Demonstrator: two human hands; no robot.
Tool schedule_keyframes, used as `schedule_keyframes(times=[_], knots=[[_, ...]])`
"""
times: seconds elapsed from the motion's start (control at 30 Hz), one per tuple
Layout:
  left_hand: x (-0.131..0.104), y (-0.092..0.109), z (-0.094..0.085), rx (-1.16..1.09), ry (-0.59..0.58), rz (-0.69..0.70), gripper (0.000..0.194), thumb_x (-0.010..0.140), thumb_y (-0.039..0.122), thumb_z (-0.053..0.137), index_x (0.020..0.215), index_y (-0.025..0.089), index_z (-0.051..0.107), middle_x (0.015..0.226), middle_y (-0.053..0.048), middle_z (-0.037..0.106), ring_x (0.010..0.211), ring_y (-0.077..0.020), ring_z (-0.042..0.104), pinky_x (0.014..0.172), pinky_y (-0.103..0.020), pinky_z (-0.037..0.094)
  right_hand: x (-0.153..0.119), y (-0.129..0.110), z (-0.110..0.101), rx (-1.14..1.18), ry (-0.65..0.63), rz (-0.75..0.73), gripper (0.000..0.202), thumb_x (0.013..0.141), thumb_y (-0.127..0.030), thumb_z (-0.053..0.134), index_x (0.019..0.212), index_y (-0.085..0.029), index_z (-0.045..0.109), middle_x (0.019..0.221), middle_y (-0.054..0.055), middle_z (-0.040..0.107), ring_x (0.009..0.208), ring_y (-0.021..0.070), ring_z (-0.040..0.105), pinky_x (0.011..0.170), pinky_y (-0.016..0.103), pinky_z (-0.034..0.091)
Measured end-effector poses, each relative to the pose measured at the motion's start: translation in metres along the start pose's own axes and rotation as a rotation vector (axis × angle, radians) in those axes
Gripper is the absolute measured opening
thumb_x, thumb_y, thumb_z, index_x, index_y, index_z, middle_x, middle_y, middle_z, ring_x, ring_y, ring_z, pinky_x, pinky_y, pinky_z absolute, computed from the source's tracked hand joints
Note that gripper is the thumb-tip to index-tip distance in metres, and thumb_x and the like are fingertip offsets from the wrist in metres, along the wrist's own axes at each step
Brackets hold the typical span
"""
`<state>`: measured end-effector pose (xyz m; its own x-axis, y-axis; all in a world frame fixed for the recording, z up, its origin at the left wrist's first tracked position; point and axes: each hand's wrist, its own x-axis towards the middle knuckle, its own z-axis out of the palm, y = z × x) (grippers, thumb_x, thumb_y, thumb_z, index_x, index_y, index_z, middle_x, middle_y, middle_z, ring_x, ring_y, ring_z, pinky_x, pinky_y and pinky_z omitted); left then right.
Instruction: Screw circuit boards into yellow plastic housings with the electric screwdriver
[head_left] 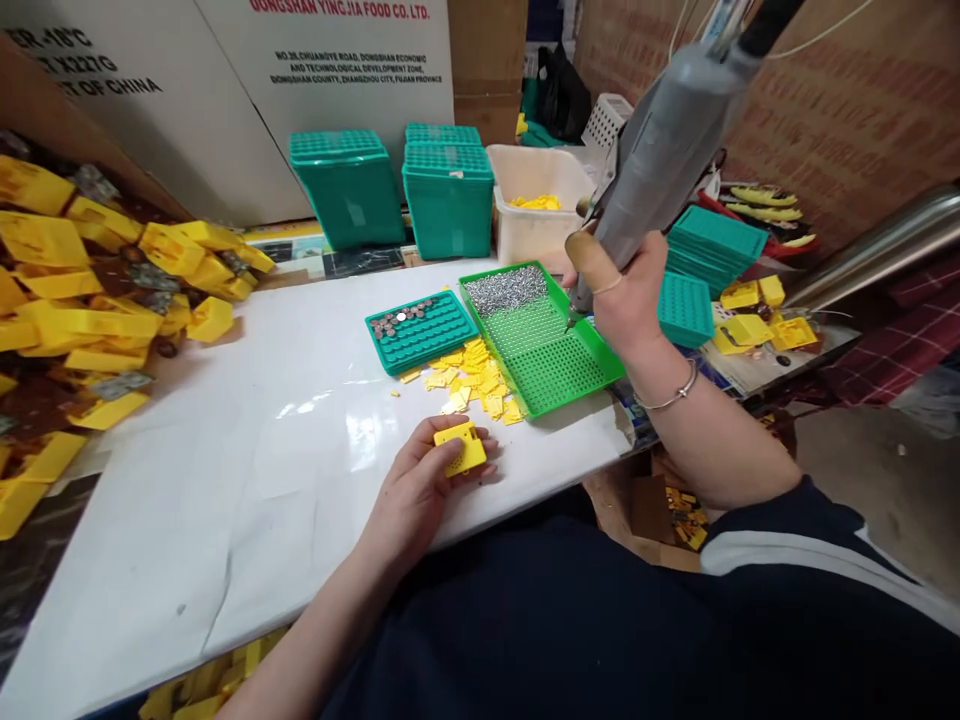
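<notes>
Head view has the case (466,452) held in the left hand (417,488), just above the near part of the worktop (285,500), thumb pressed on top and fingers curled beneath. The right hand (636,300) wraps firmly round the driver (664,150), whose tip hangs at one o'clock from the case, over the green tray (606,352); whether it carries or touches a screw is too small to tell.

Work on this case looks partway along, since driver and case are apart; whether its holes are filled cannot be told. Plenty seems left: screws (510,290) crowd the green tray's far end, loose yellow plates (484,382) lie at twelve o'clock, discs (385,327) cover only part of the teal tray (427,338) at eleven, and a big heap (82,300) stands at ten.

The worktop's near edge runs close by at six o'clock. Broad room spreads from eight to ten. Trays and plates tighten eleven to one, with teal boxes (446,200) and a bin (529,238) beyond.
</notes>
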<state>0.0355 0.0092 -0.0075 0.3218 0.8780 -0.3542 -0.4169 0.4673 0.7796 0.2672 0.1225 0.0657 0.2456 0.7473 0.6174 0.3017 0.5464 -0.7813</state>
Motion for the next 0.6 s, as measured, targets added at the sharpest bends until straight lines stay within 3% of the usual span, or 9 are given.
schedule_keyframes(times=[0.23,0.6], knots=[[0.0,0.001,0.0,0.002,-0.024,-0.007,0.02,0.085,0.022,0.06,0.104,0.017,0.057,0.1,-0.009,0.069,0.098,-0.0239,0.067,0.078,-0.038,0.057,0.003,0.033,-0.014,-0.028,0.146,0.06,0.043,0.068,-0.06,0.071,0.076,-0.026,0.046,0.063,-0.003,0.057,0.045,0.0126,0.051,0.048,0.032,0.046],[-0.001,0.004,0.004,0.021,0.016,-0.014,0.022,0.083,0.024,0.063,0.103,0.017,0.058,0.099,-0.009,0.07,0.098,-0.0247,0.068,0.081,-0.039,0.056,0.001,0.041,-0.018,-0.034,0.166,0.099,0.049,0.065,-0.069,0.069,0.078,-0.028,0.046,0.061,-0.002,0.057,0.049,0.017,0.053,0.052,0.035,0.047]])
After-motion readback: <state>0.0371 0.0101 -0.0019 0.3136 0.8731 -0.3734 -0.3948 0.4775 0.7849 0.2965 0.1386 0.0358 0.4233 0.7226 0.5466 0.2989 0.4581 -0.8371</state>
